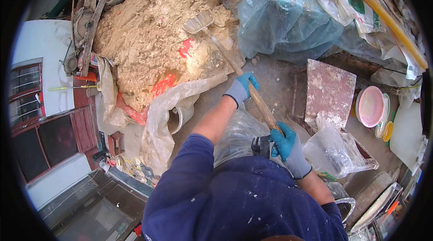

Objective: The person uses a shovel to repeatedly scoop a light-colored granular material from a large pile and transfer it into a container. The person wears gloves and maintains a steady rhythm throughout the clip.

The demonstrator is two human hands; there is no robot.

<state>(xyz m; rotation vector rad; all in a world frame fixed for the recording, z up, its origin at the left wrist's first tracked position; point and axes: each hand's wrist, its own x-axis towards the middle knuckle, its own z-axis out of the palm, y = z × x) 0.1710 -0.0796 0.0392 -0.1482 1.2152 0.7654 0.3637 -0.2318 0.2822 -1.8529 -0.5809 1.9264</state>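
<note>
My left hand point(241, 87), in a grey glove with blue coating, is closed around the middle of a wooden shovel handle point(227, 56). Nearer my body, my right hand point(286, 143), gloved alike, grips the handle's end. The metal shovel blade point(199, 22) is at the far end, over the right part of a big heap of crumbly tan material point(145, 34). Whether the blade touches the heap I cannot tell. Red patches show through the heap. A plastic sheet point(189, 89) lies folded along its near edge.
Blue plastic sheeting point(287, 21) covers a bulky pile at the upper right. A stained reddish board point(329, 92) and a pink basin point(370, 106) are at the right. A white bucket point(182, 118) lies beneath the folded sheet. Wooden planks point(96, 31) stand left of the heap.
</note>
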